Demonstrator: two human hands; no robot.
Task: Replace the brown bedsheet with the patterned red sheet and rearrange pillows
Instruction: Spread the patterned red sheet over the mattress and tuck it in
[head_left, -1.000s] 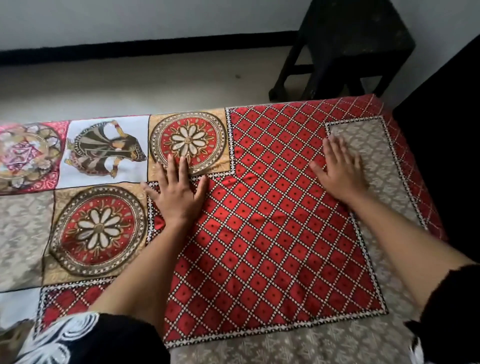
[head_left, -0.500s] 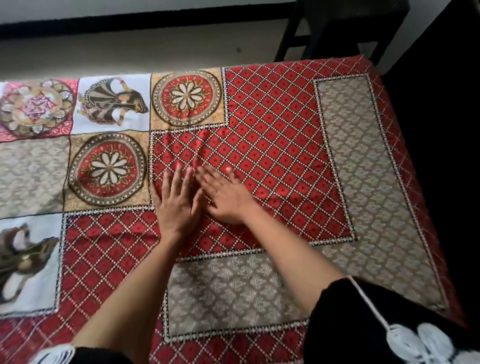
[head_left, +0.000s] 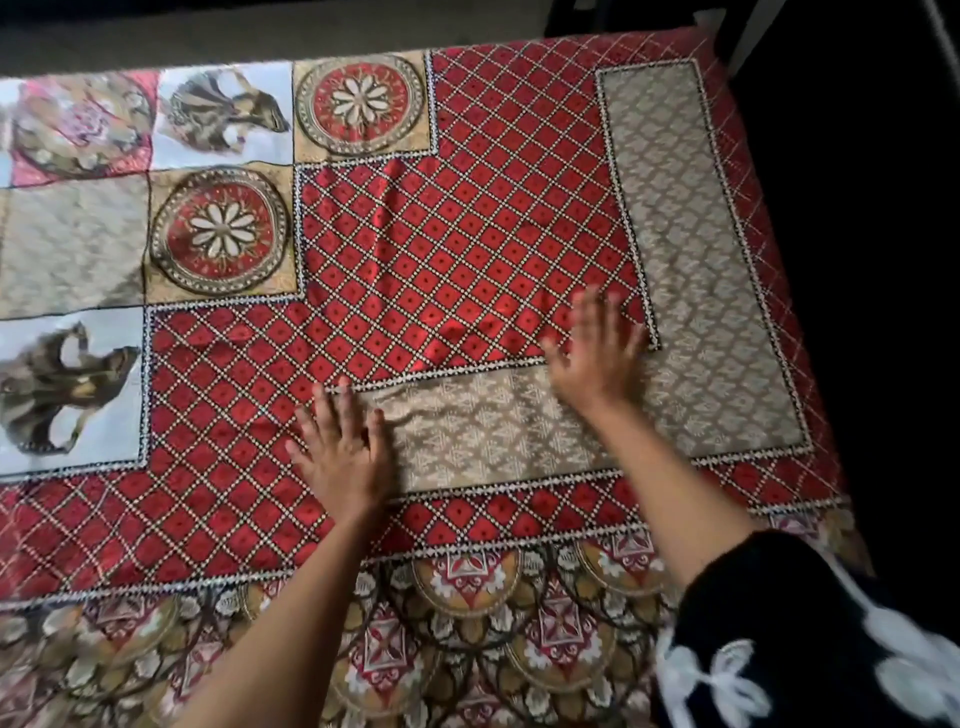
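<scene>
On the patterned red sheet (head_left: 467, 249), left hand (head_left: 343, 457) and right hand (head_left: 597, 358) press flat; fingers straight, spread, gripping nothing.

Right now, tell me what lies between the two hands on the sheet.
In the head view, only sheet: a beige patterned panel with slight wrinkles spans the gap between the left hand and right hand.

A strip of pale floor (head_left: 270, 26) runs along the top; dark furniture legs (head_left: 748, 36) stand top right; deep shadow fills the right side.
</scene>
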